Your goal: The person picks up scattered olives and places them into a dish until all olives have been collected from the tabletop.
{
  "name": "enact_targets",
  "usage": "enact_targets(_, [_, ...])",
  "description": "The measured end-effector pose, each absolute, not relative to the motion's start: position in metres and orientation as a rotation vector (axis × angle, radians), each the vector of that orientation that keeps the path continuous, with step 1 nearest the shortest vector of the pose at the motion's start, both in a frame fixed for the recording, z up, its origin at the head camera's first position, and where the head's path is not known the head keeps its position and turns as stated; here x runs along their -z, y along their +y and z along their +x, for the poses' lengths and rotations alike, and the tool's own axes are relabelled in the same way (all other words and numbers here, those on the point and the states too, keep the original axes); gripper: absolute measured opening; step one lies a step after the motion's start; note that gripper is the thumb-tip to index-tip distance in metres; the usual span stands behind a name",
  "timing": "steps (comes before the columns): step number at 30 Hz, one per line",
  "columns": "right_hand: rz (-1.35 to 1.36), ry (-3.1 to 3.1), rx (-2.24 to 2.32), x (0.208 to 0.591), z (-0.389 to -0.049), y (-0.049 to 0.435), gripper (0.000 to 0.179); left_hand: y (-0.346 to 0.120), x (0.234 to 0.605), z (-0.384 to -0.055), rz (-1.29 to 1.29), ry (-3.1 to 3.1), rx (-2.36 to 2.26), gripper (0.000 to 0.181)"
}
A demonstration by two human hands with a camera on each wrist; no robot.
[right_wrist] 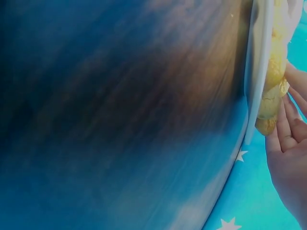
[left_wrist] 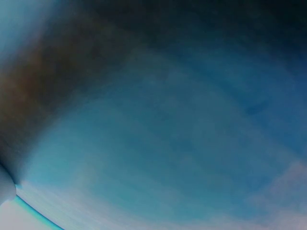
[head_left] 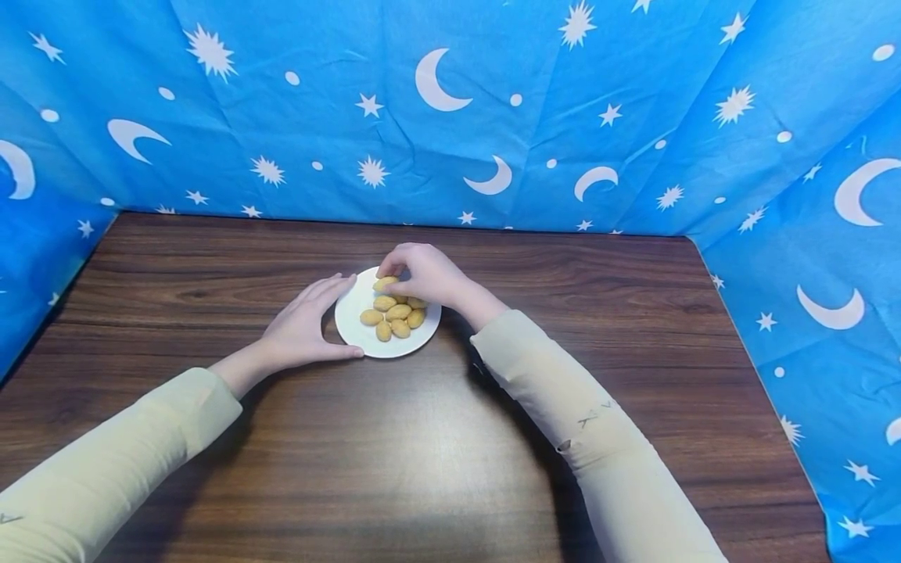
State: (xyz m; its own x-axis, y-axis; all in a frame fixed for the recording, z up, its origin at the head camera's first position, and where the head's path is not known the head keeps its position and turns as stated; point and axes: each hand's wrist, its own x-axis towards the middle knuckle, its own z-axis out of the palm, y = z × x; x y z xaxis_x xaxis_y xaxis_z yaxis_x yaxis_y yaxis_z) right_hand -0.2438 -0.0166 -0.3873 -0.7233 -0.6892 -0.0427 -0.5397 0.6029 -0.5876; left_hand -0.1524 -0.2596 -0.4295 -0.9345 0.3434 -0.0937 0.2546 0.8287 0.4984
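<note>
A round white plate (head_left: 352, 317) lies on the table and carries several small yellow-brown oval pieces (head_left: 398, 311), nut-like or fruit-like with bumpy skin. With thumb and fingers spread apart, my left hand (head_left: 299, 324) rests against the plate's left rim. My right hand (head_left: 429, 274) reaches over the plate's far right side, where thumb and fingers pinch one yellow oval piece (head_left: 384, 285) at the back of the pile. Part of the pile is hidden under that hand. In the right wrist view, the right hand (right_wrist: 290, 163) appears beside the pieces (right_wrist: 274, 72) and the plate's edge (right_wrist: 256, 91).
The dark wood-grain table (head_left: 394, 461) spreads out on every side of the plate. Blue cloth (head_left: 317, 109) with white moons and stars hangs behind it and along both sides. The left wrist view is a dark blur.
</note>
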Motion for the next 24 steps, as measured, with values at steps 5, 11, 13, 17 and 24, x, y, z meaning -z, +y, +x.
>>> enact_targets(5, [-1.04,2.565,0.729,0.389,-0.245,-0.021,0.02,-0.26,0.43,-0.152,0.467,2.831,-0.734,0.117])
enact_targets(11, [-1.051,2.568,0.711,0.391,-0.245,-0.019,0.02,-0.259,0.428,-0.153,0.471,2.821,-0.737,0.117])
enact_targets(13, [-1.052,2.576,0.725,0.391,-0.245,-0.017,0.02,-0.258,0.427,-0.153,0.476,2.817,-0.736,0.117])
enact_targets(17, [-1.058,2.59,0.762,0.388,-0.244,-0.013,0.021,-0.258,0.427,-0.156,0.498,2.806,-0.741,0.116])
enact_targets(24, [-1.074,2.587,0.806,0.376,-0.241,-0.003,0.023,-0.263,0.427,-0.161,0.544,2.758,-0.805,0.114])
